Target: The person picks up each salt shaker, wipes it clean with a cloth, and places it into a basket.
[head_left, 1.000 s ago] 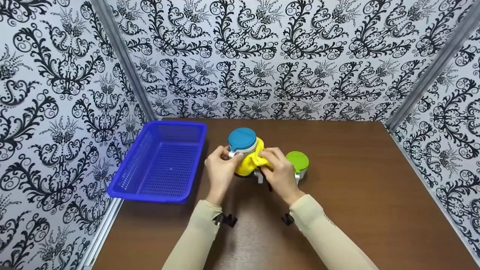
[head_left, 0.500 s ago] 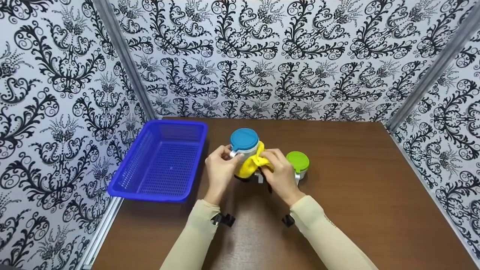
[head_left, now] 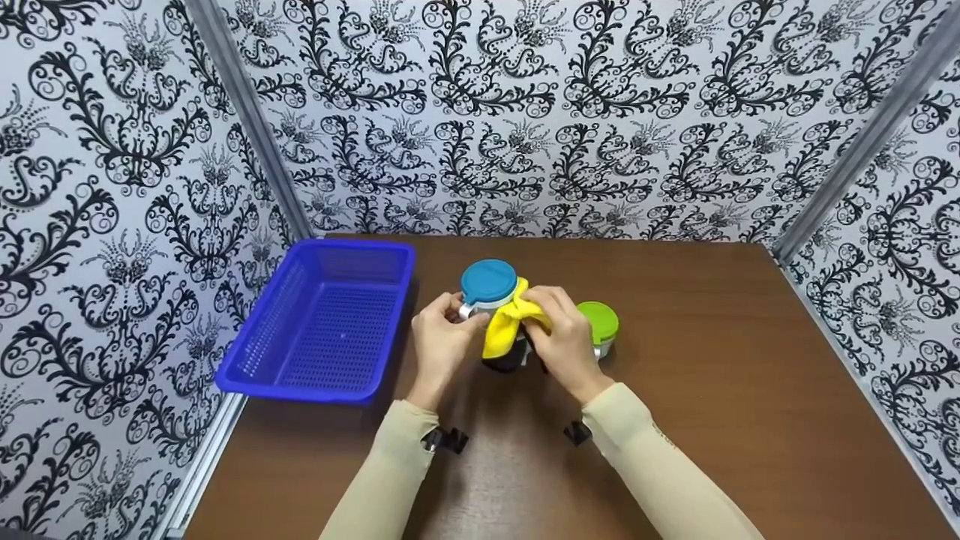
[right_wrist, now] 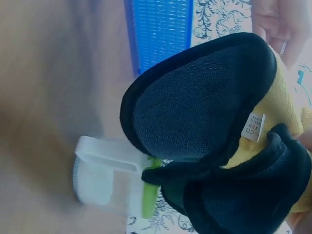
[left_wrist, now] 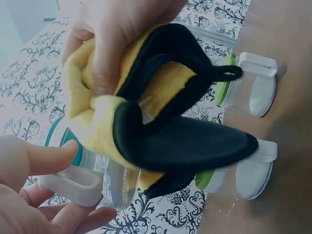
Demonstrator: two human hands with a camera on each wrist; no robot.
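Note:
My left hand [head_left: 441, 341] grips the white handle [left_wrist: 73, 186] of a clear jar with a blue lid [head_left: 488, 280], held up off the table. Against the jar's right side my right hand [head_left: 564, 334] holds a yellow cleaning cloth [head_left: 504, 330], pinched between thumb and fingers. Its dark, black-edged underside [left_wrist: 190, 144] hangs down in the left wrist view, and a small white tag [right_wrist: 254, 127] shows in the right wrist view. Much of the jar's body is hidden behind the cloth.
A jar with a green lid [head_left: 600, 322] stands on the brown table [head_left: 720, 390], just right of my right hand. The left wrist view shows a second green-lidded jar [left_wrist: 253, 178] beside it. A blue plastic basket [head_left: 300, 397] stands at the left.
My right hand has shifted slightly with the cloth, whose lower part has swung right, baring more of its dark side. The jar stays almost in place in my left hand.

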